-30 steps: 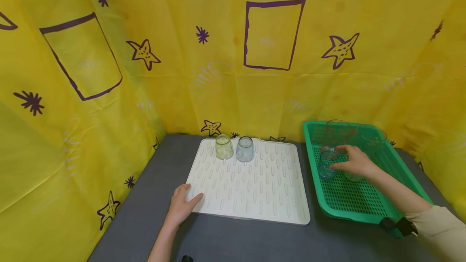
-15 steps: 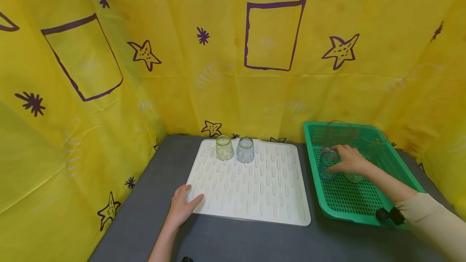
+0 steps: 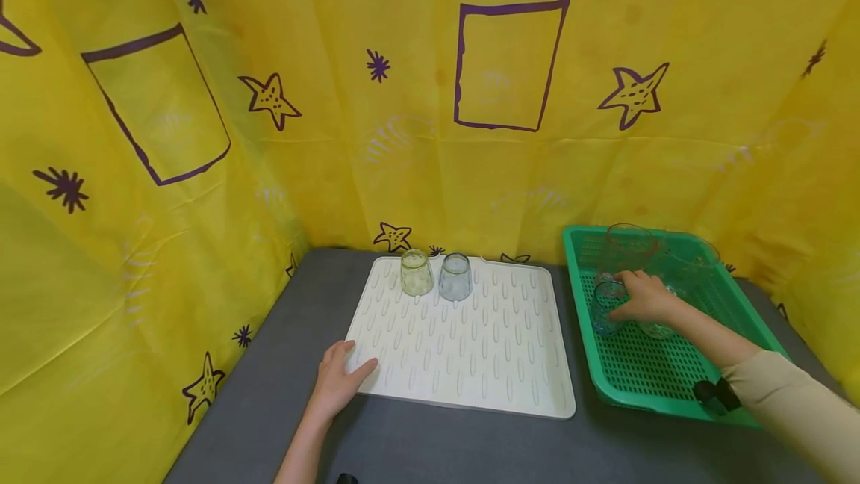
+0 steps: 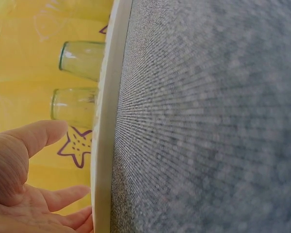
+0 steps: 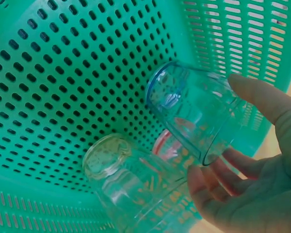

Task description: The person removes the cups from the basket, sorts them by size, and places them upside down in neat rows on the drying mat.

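In the basket, my right hand [image 3: 645,299] has its thumb and fingers on opposite sides of a clear blue drinking glass [image 5: 191,104], pinching it near the rim. Beside this glass are a greenish clear glass [image 5: 119,167] and, partly hidden, a glass with a red-tinted base [image 5: 167,145]. My left hand [image 3: 336,378] lies at the near left edge of the white drying mat [image 3: 463,349], fingers spread, touching the edge. On the mat's far side, a yellow-green glass [image 3: 416,275] and a pale blue glass [image 3: 455,278] stand upside down, side by side.
The green perforated basket [image 3: 598,379] stands right of the mat, its walls rising around the glasses. A dark grey table [image 3: 416,447] lies under everything. A yellow patterned cloth [image 3: 322,170] hangs behind and at the sides.
My right hand has moved slightly left and its fingers have come in around the blue glass. The left hand stays at the mat's edge.
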`<state>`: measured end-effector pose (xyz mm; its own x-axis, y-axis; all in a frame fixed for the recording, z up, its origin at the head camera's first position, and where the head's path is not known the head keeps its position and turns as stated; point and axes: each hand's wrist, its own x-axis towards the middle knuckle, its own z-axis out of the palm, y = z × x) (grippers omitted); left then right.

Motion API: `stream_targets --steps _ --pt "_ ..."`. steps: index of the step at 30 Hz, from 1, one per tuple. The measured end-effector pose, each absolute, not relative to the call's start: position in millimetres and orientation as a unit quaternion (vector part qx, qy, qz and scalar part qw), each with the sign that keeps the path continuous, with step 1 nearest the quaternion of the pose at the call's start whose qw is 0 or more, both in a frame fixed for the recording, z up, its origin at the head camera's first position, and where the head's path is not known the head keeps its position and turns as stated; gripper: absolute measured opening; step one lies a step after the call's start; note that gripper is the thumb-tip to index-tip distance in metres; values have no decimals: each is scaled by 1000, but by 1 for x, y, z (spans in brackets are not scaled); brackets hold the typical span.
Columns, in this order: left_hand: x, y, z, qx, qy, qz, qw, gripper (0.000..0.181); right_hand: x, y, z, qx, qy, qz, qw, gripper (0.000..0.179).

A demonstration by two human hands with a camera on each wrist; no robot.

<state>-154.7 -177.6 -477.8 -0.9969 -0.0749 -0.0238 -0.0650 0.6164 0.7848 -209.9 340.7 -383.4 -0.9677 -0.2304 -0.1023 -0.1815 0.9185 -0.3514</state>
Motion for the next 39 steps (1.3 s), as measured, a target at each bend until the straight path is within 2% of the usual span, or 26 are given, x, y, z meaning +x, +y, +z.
stream_targets --steps 5,14,25,39 --pt "-154 -177 -478 38 -900 -433 4 68 -210 343 -382 -104 977 -169 81 80" --pt "-155 -176 -478 34 -900 -435 1 69 -208 347 -378 -90 975 -192 69 81" --pt "-157 -177 -474 35 -901 -431 -5 68 -197 342 -364 -67 969 -233 38 88" --pt "-156 -177 -473 41 -897 -440 -1 70 -176 330 -347 -33 949 -313 -26 86"
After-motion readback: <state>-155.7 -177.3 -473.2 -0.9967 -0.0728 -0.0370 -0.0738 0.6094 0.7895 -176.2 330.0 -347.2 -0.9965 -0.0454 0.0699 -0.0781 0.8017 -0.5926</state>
